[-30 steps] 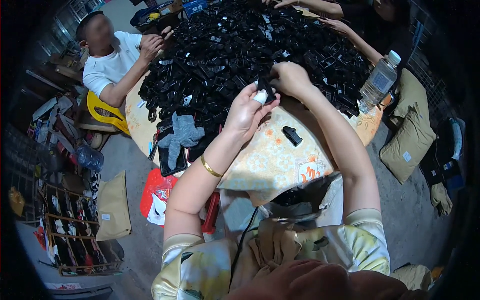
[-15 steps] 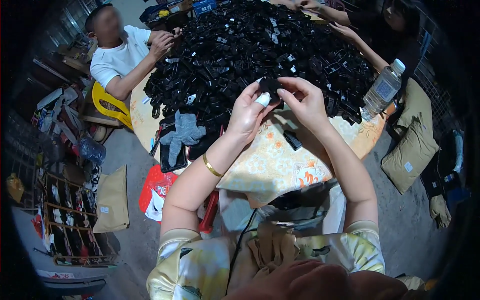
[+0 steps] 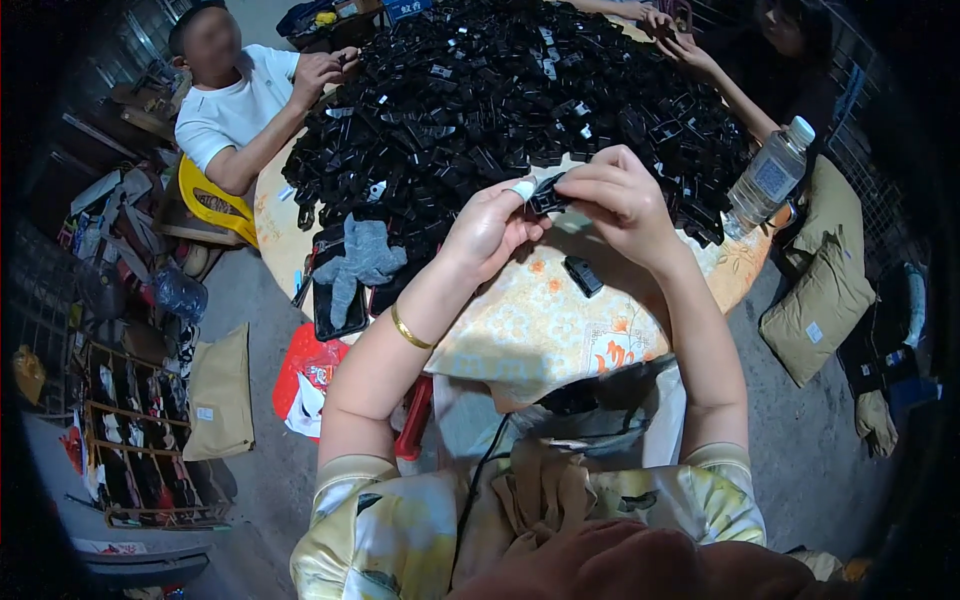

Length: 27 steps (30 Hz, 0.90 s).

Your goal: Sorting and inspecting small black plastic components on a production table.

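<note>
My left hand (image 3: 488, 232) and my right hand (image 3: 622, 200) meet above the table's near side, both gripping one small black plastic part (image 3: 546, 193). A white wrap covers a fingertip of my left hand, and a gold bangle sits on that wrist. Just beyond the hands lies a big heap of similar black plastic parts (image 3: 500, 100) covering most of the round table (image 3: 540, 330), which has a floral cloth. One loose black part (image 3: 583, 275) lies on the cloth below my right hand.
A grey glove (image 3: 365, 262) lies on a dark tray at the table's left edge. A clear water bottle (image 3: 768, 178) stands at the right. A person in a white shirt (image 3: 235, 110) sits far left; another person's hands (image 3: 680, 45) work far right. Bags and crates surround the table.
Both hands have drawn closer together over the small black part; the right hand came down from the heap's edge to join the left.
</note>
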Available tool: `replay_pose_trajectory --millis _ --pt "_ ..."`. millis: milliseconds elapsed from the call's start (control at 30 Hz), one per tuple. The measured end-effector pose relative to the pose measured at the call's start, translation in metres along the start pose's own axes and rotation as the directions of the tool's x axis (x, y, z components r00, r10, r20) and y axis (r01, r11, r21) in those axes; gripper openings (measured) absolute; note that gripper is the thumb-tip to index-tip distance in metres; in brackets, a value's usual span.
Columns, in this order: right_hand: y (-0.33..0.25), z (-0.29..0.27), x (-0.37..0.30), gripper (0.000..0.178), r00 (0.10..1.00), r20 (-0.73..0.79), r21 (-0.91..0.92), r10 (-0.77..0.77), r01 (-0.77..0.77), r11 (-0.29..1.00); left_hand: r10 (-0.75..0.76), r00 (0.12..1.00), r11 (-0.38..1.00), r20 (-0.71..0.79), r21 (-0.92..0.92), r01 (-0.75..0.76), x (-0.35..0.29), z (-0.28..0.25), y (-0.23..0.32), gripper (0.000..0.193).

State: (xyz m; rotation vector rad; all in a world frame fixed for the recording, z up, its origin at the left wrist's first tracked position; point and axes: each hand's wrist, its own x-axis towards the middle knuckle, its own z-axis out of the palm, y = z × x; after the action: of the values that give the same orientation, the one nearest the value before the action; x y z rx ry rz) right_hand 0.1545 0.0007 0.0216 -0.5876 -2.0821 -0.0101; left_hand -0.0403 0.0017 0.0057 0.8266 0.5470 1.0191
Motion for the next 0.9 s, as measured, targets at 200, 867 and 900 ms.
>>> replay_pose_trajectory --millis 200,867,900 --pt "-0.005 0.004 -0.002 0.026 0.988 -0.014 -0.184 -0.153 0.148 0.972 -0.101 0.995 0.973 -0.008 0.208 0.100 -0.002 -0.006 0.009 0.027" --pt "-0.012 -0.002 -0.002 0.055 0.991 0.001 -0.086 -0.131 0.131 0.988 -0.290 0.952 0.936 0.093 0.237 0.262 -0.007 -0.005 0.018 0.025" --pt "-0.012 -0.002 -0.003 0.061 0.989 0.030 -0.114 -0.145 0.147 0.982 -0.294 0.951 0.935 0.095 0.237 0.265 -0.008 -0.002 0.019 0.025"
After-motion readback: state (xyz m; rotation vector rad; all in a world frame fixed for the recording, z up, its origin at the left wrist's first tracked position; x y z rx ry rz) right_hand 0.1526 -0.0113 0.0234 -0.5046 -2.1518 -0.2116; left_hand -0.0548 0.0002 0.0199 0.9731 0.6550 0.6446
